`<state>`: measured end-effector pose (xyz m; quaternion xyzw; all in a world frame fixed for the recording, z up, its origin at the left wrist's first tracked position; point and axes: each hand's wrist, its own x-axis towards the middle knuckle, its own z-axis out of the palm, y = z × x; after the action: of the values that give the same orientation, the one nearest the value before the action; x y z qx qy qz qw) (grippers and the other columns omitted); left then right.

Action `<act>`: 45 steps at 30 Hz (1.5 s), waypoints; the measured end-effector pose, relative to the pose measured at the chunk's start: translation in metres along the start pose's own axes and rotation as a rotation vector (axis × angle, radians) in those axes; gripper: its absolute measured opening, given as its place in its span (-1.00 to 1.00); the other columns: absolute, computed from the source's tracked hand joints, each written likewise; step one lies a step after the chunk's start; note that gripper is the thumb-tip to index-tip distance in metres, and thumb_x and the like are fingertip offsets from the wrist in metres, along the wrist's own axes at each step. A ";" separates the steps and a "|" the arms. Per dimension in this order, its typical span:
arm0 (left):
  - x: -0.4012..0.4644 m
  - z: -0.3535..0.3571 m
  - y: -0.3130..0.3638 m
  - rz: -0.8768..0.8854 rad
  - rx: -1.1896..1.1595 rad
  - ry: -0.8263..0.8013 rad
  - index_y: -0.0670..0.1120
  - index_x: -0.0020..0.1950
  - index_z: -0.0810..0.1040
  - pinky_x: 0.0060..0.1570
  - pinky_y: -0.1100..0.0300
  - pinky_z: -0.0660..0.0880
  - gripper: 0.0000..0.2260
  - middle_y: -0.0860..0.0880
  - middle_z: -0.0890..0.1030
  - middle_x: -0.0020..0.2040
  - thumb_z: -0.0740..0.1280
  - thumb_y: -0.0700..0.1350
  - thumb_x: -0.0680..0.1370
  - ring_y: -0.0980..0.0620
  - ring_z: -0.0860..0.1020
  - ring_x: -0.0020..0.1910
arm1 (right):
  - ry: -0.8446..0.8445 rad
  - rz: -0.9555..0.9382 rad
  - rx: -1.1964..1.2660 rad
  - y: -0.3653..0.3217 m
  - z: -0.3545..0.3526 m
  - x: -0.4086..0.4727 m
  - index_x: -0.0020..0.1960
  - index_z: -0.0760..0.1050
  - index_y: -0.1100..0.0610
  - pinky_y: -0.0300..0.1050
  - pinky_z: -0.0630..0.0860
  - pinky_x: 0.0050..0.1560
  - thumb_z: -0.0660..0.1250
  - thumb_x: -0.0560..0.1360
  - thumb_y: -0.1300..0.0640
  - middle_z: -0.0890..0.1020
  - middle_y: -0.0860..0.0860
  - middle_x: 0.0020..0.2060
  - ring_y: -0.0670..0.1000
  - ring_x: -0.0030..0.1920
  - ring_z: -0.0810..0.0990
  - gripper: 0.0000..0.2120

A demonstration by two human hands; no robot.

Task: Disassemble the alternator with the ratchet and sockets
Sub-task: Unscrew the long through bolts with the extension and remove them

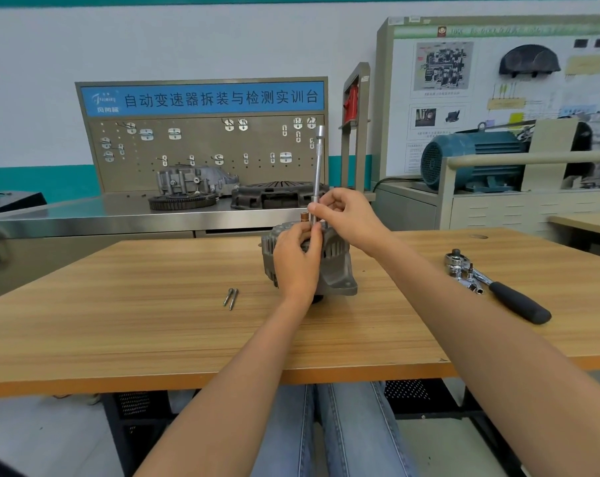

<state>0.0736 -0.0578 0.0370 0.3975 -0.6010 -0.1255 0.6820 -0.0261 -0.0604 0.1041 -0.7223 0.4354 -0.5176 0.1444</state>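
A grey cast alternator [338, 270] stands on the wooden table [154, 321] near its far edge. A long silver extension bar [318, 166] rises upright from the alternator's top. My right hand [343, 215] pinches the bar near its lower end. My left hand [297, 259] lies against the alternator's front, its fingertips pinching the bar's base. Two loose bolts [231, 298] lie on the table left of the alternator. The ratchet [498, 287] with a black handle lies at the right, with small sockets [472, 282] beside its head.
Behind the table runs a steel bench [102, 215] carrying a pegboard [202, 153], a gear ring [181, 201], a housing and a clutch plate [278, 194]. A teal motor [470, 160] sits on a rig at the right. My legs are under the table's front edge.
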 end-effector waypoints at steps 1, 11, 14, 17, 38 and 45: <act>0.000 0.000 0.000 -0.004 -0.003 0.002 -0.11 0.03 0.60 0.03 0.08 0.55 -0.85 -0.03 0.64 -0.05 0.31 -0.06 0.58 0.05 0.59 -0.02 | -0.002 -0.001 -0.001 0.000 0.000 -0.001 -0.03 0.50 0.09 -0.39 0.41 -0.24 0.33 0.52 0.06 0.53 -0.10 -0.24 -0.18 -0.22 0.50 -0.89; -0.002 0.000 0.001 0.028 0.003 0.008 -0.10 0.04 0.59 0.00 0.05 0.52 -0.81 0.01 0.62 -0.09 0.22 -0.05 0.63 0.02 0.56 -0.02 | -0.044 -0.039 -0.027 0.004 -0.001 0.002 0.16 0.53 0.14 -0.53 0.41 -0.24 0.27 0.56 0.10 0.53 -0.22 -0.18 -0.28 -0.13 0.50 -0.79; -0.001 -0.001 0.001 0.056 0.026 0.004 -0.14 0.07 0.62 0.00 0.01 0.52 -0.78 -0.02 0.64 -0.09 0.22 -0.08 0.63 0.00 0.56 -0.02 | -0.046 -0.030 0.007 0.003 -0.001 0.001 0.14 0.54 0.15 -0.58 0.39 -0.29 0.27 0.56 0.12 0.53 -0.20 -0.19 -0.26 -0.14 0.51 -0.80; -0.001 -0.001 0.001 0.051 0.020 0.014 -0.14 0.05 0.62 -0.01 0.04 0.52 -0.80 -0.01 0.63 -0.10 0.24 -0.09 0.62 0.01 0.57 -0.03 | -0.027 -0.014 0.043 0.001 0.001 0.001 0.09 0.52 0.09 -0.56 0.40 -0.33 0.32 0.53 0.06 0.54 -0.17 -0.17 -0.22 -0.13 0.52 -0.83; 0.000 0.002 0.000 -0.003 -0.022 0.025 -0.12 0.03 0.60 0.02 0.16 0.54 -0.86 -0.04 0.64 -0.04 0.32 -0.08 0.58 0.08 0.59 -0.03 | -0.062 0.016 0.078 0.000 -0.002 0.001 0.17 0.49 0.10 -0.45 0.43 -0.25 0.33 0.52 0.03 0.56 -0.18 -0.14 -0.22 -0.10 0.54 -0.74; 0.000 0.003 -0.002 0.013 -0.013 0.026 -0.11 0.04 0.59 -0.02 0.23 0.51 -0.85 0.02 0.62 -0.06 0.30 -0.06 0.59 0.07 0.58 -0.02 | 0.021 -0.007 0.038 0.001 0.002 0.000 -0.06 0.50 0.08 -0.38 0.48 -0.23 0.39 0.48 0.08 0.57 -0.09 -0.24 -0.17 -0.21 0.56 -0.90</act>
<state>0.0716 -0.0603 0.0358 0.3906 -0.5939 -0.1201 0.6931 -0.0249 -0.0619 0.1027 -0.7155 0.4243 -0.5340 0.1514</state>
